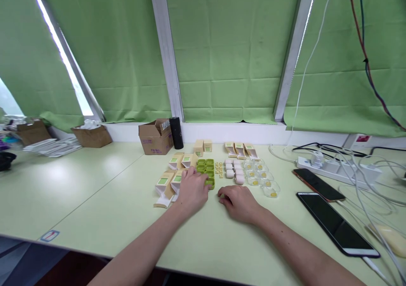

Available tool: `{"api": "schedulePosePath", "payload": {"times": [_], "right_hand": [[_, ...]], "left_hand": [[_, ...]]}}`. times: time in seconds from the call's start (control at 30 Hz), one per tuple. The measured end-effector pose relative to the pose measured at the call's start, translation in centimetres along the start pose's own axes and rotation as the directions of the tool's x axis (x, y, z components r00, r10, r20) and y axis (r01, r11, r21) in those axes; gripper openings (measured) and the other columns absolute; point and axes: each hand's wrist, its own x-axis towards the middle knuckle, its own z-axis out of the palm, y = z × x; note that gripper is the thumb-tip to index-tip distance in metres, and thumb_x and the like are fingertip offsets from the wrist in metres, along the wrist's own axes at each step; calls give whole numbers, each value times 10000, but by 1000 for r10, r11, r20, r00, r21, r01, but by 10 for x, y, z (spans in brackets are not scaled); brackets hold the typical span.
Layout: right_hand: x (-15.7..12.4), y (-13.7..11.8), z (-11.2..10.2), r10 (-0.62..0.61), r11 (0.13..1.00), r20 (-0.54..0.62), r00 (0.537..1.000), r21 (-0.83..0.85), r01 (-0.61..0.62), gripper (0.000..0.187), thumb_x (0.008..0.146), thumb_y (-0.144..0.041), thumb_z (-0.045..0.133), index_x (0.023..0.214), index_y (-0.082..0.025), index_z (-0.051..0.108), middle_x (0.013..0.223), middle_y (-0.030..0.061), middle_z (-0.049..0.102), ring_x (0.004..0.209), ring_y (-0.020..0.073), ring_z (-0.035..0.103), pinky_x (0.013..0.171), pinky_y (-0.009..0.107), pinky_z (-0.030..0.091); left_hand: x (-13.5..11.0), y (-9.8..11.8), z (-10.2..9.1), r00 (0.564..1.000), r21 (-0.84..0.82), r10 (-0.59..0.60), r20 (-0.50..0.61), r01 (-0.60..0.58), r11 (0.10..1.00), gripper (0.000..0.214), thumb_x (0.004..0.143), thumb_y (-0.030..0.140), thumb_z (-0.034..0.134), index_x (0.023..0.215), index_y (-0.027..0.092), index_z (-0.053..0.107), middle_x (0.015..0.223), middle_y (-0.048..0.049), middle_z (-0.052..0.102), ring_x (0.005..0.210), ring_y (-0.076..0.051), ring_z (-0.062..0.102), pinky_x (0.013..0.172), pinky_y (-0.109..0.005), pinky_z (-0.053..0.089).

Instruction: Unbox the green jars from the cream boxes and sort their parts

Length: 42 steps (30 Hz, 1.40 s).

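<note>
My left hand (194, 189) lies on the pale green table (95, 193), fingers closed over the near end of a row of green cases (205, 166). Beside it stand several small open cartons (165, 184) with green labels. My right hand (238, 201) rests on the table just right of the left one, fingers curled loosely; whatever is under them is hidden. Beyond it lie small yellow pieces (218, 168), several pink cases (234, 170) and clear plastic trays (262, 178) with yellow dots.
A brown cardboard box (156, 137) and a black cylinder (176, 133) stand at the back by the window. Two dark phones (336, 223) lie at the right, near a white power strip (336, 166) with many cables. More boxes (91, 135) sit far left.
</note>
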Motion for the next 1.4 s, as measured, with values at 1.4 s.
{"api": "schedulePosePath", "payload": {"times": [1.4], "right_hand": [[-1, -3, -4, -15, 999, 43, 999, -32, 16, 222, 954, -217, 544, 1128, -257, 677, 1066, 29, 763, 931, 200, 691, 672, 285, 321]], "left_hand": [[199, -83, 73, 924, 433, -284, 257, 153, 888, 758, 828, 303, 628, 1526, 158, 370, 1501, -257, 431, 1456, -442, 267, 1154, -586, 211]]}}
